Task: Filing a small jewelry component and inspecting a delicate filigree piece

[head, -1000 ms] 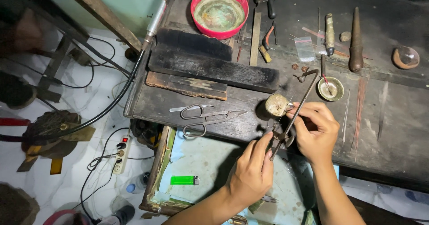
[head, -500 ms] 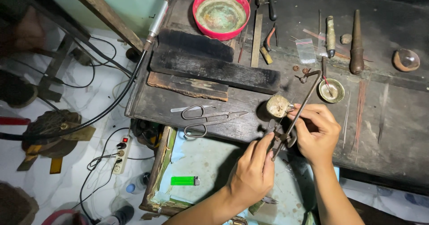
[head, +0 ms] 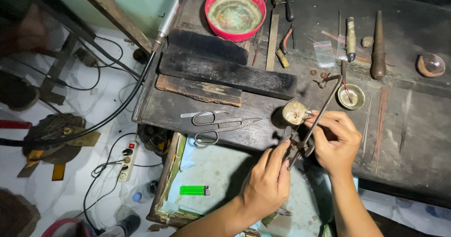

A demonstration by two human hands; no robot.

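Head view, looking down: nearest the wearer, the left hand (head: 267, 185) reaches up from the lower edge, its fingertips pressed together on the lower end of a thin metal saw frame (head: 314, 124) at the front edge of the dark workbench (head: 413, 157). Just to its right, the right hand (head: 334, 140) curls around the middle of the same frame, fingers closed on it. The frame slants up and to the right from the hands. Touching the right fingertips sits a small round pale block (head: 295, 112). Below the bench edge lies an open drawer (head: 221, 171) with a green lighter (head: 194, 190) in it. Left of the hands, metal shears (head: 221, 124) lie flat on the bench. Farther back lie dark wooden blocks (head: 225, 70), a small brass dish (head: 351, 96), and a red bowl (head: 235, 12).
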